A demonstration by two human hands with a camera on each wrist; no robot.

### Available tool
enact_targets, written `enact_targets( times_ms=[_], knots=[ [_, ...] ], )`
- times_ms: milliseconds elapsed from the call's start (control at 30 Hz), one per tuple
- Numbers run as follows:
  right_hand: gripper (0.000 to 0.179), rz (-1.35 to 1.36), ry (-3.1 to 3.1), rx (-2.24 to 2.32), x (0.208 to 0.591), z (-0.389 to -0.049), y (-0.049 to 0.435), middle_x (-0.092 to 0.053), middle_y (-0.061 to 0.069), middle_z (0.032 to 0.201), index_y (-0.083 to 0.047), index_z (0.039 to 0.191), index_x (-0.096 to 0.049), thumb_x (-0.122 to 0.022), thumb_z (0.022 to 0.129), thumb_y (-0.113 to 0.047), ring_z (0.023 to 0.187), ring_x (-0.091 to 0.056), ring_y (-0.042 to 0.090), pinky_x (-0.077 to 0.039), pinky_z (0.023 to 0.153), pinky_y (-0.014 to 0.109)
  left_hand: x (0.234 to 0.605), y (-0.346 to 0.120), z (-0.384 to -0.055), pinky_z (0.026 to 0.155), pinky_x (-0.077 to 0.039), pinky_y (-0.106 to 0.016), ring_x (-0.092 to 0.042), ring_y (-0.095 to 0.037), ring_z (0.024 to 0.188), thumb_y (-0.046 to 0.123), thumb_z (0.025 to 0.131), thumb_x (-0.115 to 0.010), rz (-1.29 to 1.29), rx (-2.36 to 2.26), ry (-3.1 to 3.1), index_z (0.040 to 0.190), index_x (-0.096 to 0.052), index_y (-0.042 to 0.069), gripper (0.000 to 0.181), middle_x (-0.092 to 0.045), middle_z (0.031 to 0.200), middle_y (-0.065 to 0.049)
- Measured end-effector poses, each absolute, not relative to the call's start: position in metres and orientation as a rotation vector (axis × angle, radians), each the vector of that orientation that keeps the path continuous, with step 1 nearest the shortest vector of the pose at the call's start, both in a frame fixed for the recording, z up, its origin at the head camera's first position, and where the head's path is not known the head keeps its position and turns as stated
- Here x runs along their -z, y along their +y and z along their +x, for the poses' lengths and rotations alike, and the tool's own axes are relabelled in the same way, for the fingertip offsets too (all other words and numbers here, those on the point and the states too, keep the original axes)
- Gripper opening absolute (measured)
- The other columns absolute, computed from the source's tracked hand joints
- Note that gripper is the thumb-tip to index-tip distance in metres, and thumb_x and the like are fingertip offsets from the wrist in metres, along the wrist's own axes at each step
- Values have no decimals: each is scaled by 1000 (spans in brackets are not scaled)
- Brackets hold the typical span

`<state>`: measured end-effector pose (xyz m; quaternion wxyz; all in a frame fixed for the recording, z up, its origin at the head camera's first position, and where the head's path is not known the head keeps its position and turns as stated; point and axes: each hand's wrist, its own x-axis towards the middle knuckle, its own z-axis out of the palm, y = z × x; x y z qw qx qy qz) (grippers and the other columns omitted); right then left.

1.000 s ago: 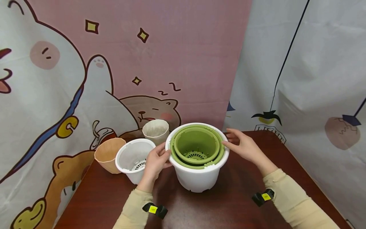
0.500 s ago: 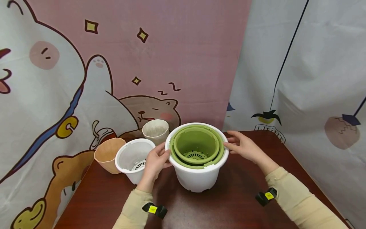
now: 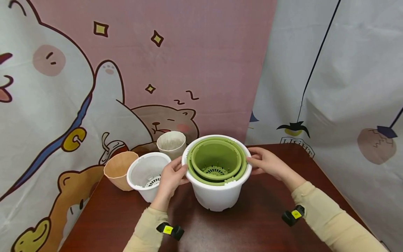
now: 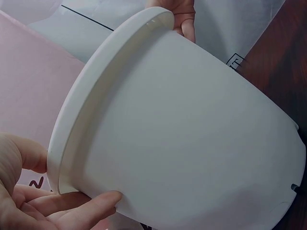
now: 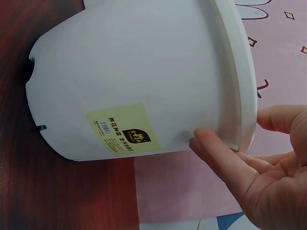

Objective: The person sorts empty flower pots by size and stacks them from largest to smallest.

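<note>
A large white flowerpot (image 3: 217, 198) stands upright on the table, two green flowerpots nested inside it. The inner green pot (image 3: 217, 154) has a slotted base; only the rim of the outer green pot (image 3: 214, 182) shows around it. My left hand (image 3: 171, 179) holds the white pot's rim from the left, thumb on top and fingers beneath in the left wrist view. On the opposite side my right hand (image 3: 271, 164) pinches the rim likewise. In the right wrist view, its fingertip touches the pot wall near a yellow-green label (image 5: 124, 129).
Left of my left hand stands a smaller white flowerpot (image 3: 141, 168) with a slotted base. An orange faceted pot (image 3: 120, 166) is beside it, and a cream pot (image 3: 171, 145) stands behind. Printed cloth (image 3: 214, 70) hangs around the dark red table (image 3: 258, 224).
My right hand has come in against the white pot's rim, its raised fingers lowering and going round it. The left hand and the pots stay in place.
</note>
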<state>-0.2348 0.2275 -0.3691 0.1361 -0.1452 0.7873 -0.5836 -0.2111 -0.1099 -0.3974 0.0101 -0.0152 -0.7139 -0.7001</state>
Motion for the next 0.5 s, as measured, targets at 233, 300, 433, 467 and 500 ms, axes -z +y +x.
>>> enact_targets(
  times_ms=[233, 300, 433, 467, 500],
  knots=[
    [60, -336, 2257, 1677, 368, -237, 226, -55, 37, 127, 18, 146, -24, -55, 101, -8, 97, -68, 28, -61, 77, 43, 396, -110, -211, 68, -62, -38, -68, -31, 95, 5, 98, -57, -40, 2182, -2236, 143, -47, -5, 47, -58, 130, -28],
    [59, -318, 2257, 1674, 368, -237, 226, -57, 35, 125, 19, 145, -26, -55, 101, -8, 95, -68, 25, -61, 76, 41, 396, -110, -211, 68, -62, -38, -68, -31, 96, 6, 98, -57, -43, 2177, -2241, 143, -47, -5, 47, -58, 130, -28],
    [56, -302, 2265, 1666, 368, -238, 226, -61, 31, 121, 19, 143, -29, -55, 101, -7, 93, -68, 21, -61, 75, 39, 397, -110, -211, 68, -62, -38, -68, -31, 97, 6, 98, -57, -47, 2177, -2245, 144, -46, -5, 48, -58, 131, -28],
    [56, -301, 2265, 1666, 368, -238, 226, -61, 31, 121, 19, 143, -30, -55, 101, -7, 93, -68, 21, -61, 76, 40, 397, -111, -211, 68, -62, -38, -68, -31, 97, 6, 98, -57, -49, 2177, -2246, 144, -46, -5, 48, -57, 131, -28],
    [56, -300, 2266, 1665, 368, -238, 226, -61, 30, 121, 19, 143, -30, -55, 101, -7, 93, -68, 21, -61, 77, 41, 397, -111, -211, 68, -62, -38, -68, -31, 97, 6, 98, -57, -52, 2180, -2245, 144, -45, -6, 48, -57, 131, -29]
  ],
)
